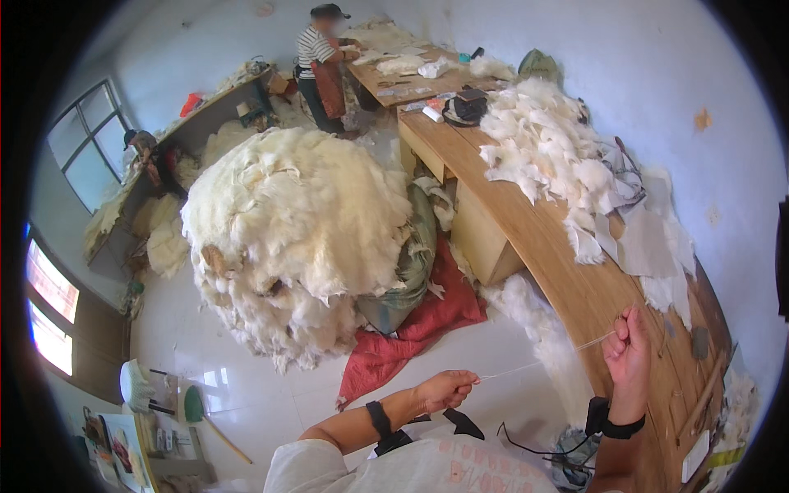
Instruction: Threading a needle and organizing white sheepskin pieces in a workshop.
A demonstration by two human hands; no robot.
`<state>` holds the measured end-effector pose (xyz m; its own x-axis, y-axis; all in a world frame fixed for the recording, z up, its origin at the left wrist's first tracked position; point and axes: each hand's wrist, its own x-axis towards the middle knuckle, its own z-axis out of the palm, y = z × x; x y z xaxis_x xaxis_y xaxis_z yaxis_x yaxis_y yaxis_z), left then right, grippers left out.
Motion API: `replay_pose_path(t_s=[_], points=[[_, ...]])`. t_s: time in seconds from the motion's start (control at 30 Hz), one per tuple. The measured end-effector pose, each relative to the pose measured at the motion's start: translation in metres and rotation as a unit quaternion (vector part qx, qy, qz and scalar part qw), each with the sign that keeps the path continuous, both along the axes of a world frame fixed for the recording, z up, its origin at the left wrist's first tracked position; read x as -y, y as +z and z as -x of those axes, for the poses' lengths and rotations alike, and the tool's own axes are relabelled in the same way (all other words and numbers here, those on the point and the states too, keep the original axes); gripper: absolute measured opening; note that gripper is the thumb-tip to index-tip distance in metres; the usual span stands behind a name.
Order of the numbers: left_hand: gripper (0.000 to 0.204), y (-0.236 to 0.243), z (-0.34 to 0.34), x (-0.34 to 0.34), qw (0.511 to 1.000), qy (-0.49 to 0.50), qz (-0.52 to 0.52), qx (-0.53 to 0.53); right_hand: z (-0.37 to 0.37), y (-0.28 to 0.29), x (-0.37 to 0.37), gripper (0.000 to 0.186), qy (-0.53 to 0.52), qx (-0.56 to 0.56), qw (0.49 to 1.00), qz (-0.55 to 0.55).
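I've got thread (514, 370) strung between left hand (445, 391) and right hand (627, 349), near the wooden table (538, 228); fingers of both pinch it. Probably light, limp, could snap. I'd grip close to the ends, keep tension low.

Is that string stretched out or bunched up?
Stretched out: the thin white string runs in a nearly straight line between the left hand and the right hand.

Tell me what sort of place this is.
Probably a fleece or sheepskin workshop: a huge heap of cream fleece, more pale pieces on a long wooden worktable, and a person in an apron at another table.
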<state>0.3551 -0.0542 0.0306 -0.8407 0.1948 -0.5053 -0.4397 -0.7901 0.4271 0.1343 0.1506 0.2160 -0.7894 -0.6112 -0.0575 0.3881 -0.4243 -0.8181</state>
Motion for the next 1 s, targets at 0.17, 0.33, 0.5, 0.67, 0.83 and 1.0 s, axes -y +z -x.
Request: replay_pose_path(t_s=[0.17, 0.33, 0.5, 0.67, 0.83, 1.0], points=[[0.013, -0.003, -0.005, 0.004, 0.998, -0.007, 0.023, -0.051, 0.002, -0.01, -0.007, 0.016, -0.017, 0.015, 1.0, -0.012], [0.014, 0.007, -0.02, 0.021, 0.995, 0.042, 0.027, -0.087, 0.016, -0.022, -0.009, 0.015, -0.022, 0.026, 0.999, 0.007], [0.015, 0.016, -0.036, 0.042, 0.985, 0.028, -0.029, -0.17, 0.032, -0.035, -0.008, 0.015, -0.019, 0.04, 0.999, 0.021], [0.016, 0.036, -0.042, 0.045, 0.976, 0.029, 0.013, -0.213, 0.048, -0.043, 0.002, 0.015, -0.003, 0.062, 0.996, 0.06], [0.015, 0.032, -0.06, 0.042, 0.969, 0.063, 0.004, -0.238, 0.063, -0.056, -0.002, 0.015, 0.01, 0.147, 0.98, 0.133], [0.014, 0.029, -0.068, 0.053, 0.965, 0.164, 0.05, -0.196, 0.074, -0.069, 0.001, 0.015, -0.017, 0.175, 0.978, 0.11]])
